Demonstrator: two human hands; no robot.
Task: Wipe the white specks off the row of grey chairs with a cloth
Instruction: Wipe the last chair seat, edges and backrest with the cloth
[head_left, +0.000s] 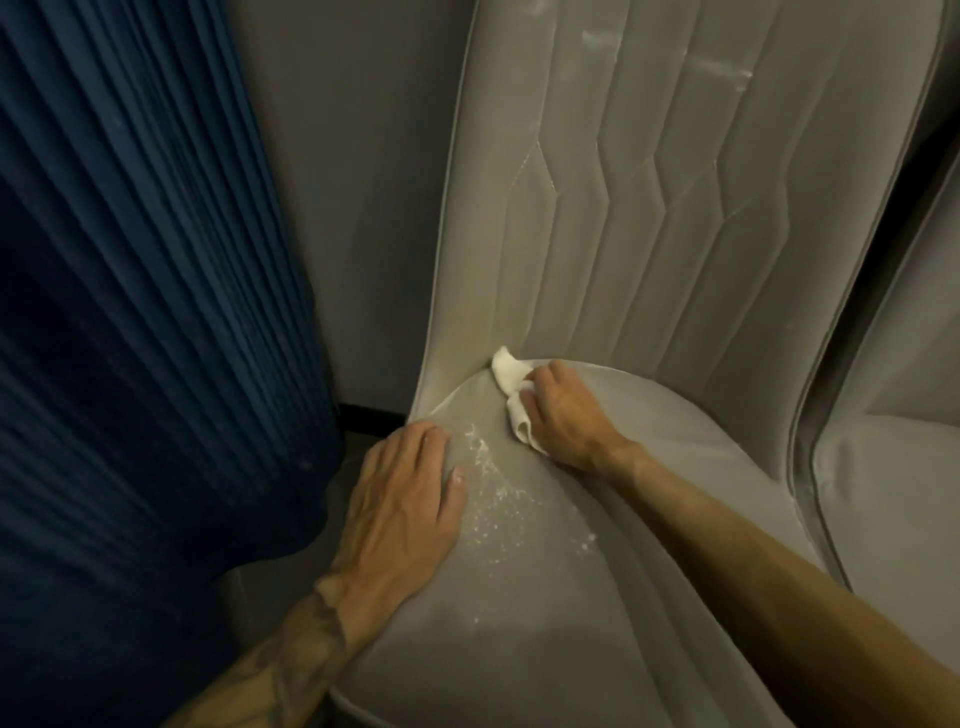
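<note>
A grey padded chair (649, 519) with a quilted backrest fills the middle of the view. White specks (498, 499) lie scattered across the left part of its seat, and faint white smears mark the top of the backrest (623, 41). My right hand (563, 415) grips a small white cloth (511, 384) and holds it down at the back of the seat, where seat and backrest meet. My left hand (405, 499) rests flat, fingers straight, on the seat's left edge, just beside the specks.
A dark blue pleated curtain (145, 312) hangs close on the left. A grey wall (353, 182) stands behind the chair. A second grey chair (893, 467) stands right beside this one on the right.
</note>
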